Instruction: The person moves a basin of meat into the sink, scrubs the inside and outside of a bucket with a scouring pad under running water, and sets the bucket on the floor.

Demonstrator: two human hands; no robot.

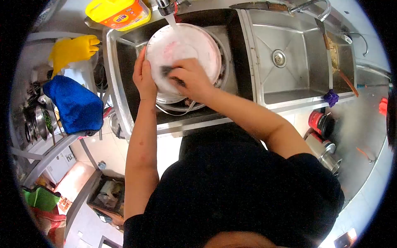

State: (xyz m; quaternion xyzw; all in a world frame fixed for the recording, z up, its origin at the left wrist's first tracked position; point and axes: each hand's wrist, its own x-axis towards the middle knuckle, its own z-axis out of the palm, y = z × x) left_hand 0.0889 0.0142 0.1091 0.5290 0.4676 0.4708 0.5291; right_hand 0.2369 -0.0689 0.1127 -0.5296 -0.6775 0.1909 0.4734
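Water runs from a tap (165, 7) onto a large white plate (202, 47) with pinkish marks, held over the left sink (237, 53). My left hand (144, 78) grips the plate's left edge. My right hand (190, 78), slightly blurred, is closed on a dark scrubber (167, 71) pressed to the plate's face. Beneath the plate, other dishes and a round metal basin (225, 70) show in part; their contents are mostly hidden.
A yellow detergent jug (120, 14) stands behind the left sink. Another sink (285, 74) lies to the right, with a knife (264, 6) behind it. Yellow gloves (72, 51) and a blue cloth (76, 105) hang at left. A purple scrubber (331, 98) rests on the right rim.
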